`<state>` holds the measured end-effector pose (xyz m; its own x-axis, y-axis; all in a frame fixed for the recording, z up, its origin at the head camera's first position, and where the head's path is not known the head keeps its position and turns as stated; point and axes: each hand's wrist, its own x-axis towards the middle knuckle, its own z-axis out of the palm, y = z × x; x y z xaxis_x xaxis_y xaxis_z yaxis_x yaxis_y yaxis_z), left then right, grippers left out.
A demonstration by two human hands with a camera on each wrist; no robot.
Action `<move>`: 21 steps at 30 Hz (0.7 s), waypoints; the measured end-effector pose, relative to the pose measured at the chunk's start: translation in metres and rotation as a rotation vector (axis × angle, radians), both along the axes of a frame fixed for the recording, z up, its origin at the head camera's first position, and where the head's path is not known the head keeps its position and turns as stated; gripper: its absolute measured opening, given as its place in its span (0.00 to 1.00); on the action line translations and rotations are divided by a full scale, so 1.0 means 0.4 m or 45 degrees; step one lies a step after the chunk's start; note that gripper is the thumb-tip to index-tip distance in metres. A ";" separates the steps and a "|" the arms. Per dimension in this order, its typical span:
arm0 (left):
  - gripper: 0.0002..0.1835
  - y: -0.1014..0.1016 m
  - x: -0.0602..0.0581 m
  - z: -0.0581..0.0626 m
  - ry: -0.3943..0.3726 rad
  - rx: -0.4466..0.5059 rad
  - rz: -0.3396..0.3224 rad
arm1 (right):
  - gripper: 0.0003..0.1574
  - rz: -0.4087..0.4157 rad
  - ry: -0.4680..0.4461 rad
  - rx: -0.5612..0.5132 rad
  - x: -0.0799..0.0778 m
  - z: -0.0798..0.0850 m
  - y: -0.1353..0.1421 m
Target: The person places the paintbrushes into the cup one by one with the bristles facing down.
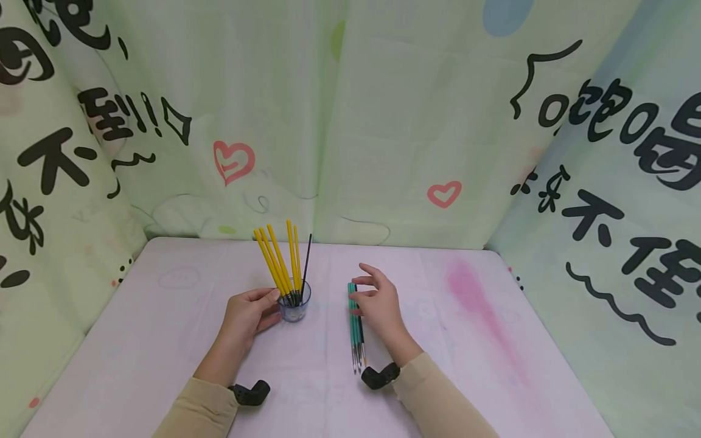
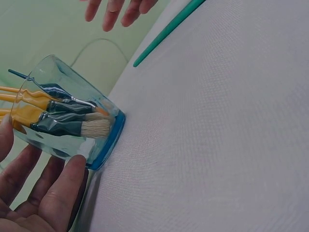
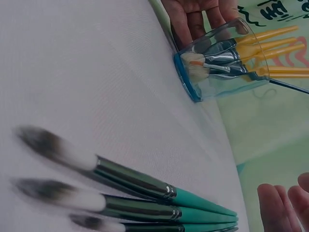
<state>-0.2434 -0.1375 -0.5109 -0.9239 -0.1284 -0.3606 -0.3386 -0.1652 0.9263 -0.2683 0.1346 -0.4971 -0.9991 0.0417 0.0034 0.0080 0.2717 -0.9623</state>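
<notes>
My left hand (image 1: pixel 249 316) holds the left side of a clear plastic cup (image 1: pixel 294 313) with a blue base, its thumb and fingers against the wall. Several yellow-handled paintbrushes (image 1: pixel 276 258) and one thin dark-handled brush (image 1: pixel 306 261) stand in it, bristles down, as the left wrist view shows through the wall. My right hand (image 1: pixel 380 301) hovers over the handle ends of several green-handled paintbrushes (image 1: pixel 353 331), fingers apart and gripping nothing. These brushes lie side by side, bristles towards me; their dark-tipped, white-based bristles (image 3: pixel 58 150) show close up in the right wrist view.
A pale pink cloth covers the table (image 1: pixel 181 328), with a brighter pink streak (image 1: pixel 476 304) at the right. Light green printed curtains (image 1: pixel 383 134) hang behind and along both sides. Black wrist cameras (image 1: pixel 252 393) sit at both cuffs.
</notes>
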 end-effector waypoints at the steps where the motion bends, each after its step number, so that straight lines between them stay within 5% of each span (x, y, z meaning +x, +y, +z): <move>1: 0.22 0.000 0.000 0.000 0.000 -0.002 -0.002 | 0.43 -0.013 -0.012 0.000 0.000 -0.001 0.003; 10: 0.22 -0.003 0.001 0.001 -0.005 -0.015 -0.006 | 0.42 -0.057 -0.070 0.026 0.000 -0.014 0.023; 21: 0.23 0.000 0.005 0.005 0.003 -0.024 -0.002 | 0.35 -0.088 -0.230 0.250 0.000 -0.021 0.047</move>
